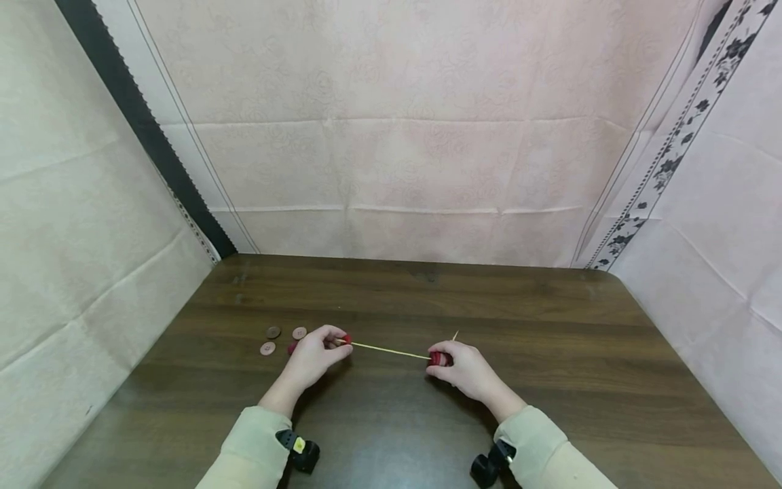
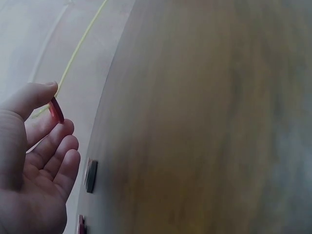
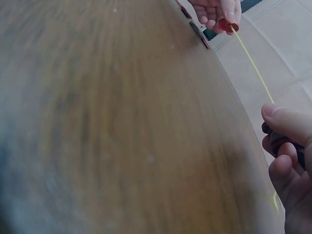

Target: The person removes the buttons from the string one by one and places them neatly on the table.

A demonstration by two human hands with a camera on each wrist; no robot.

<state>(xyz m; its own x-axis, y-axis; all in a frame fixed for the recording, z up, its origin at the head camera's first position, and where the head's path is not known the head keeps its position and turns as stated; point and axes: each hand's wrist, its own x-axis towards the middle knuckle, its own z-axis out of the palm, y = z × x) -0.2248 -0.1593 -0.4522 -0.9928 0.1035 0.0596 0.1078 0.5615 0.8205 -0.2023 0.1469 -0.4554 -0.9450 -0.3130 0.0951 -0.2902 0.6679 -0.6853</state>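
Note:
My left hand (image 1: 313, 358) pinches a red button (image 2: 57, 110) between thumb and fingertips. A yellow string (image 1: 391, 350) passes at that button and runs straight across to my right hand (image 1: 469, 372). There, thumb and fingers grip a short stack of dark red and pinkish buttons (image 1: 436, 359), also dark in the right wrist view (image 3: 279, 141). A short string end (image 1: 455, 335) sticks out beyond the right fingers. Both hands are above the table, a forearm's width or more apart. The fingers partly hide the stack.
Left of my left hand lie loose buttons on the brown wooden table (image 1: 391, 299): a brown button (image 1: 273, 332), a pink button (image 1: 299, 333), another pink button (image 1: 267, 348) and a dark red button (image 1: 292, 348). Pale cloth (image 1: 391, 170) hangs behind and at both sides.

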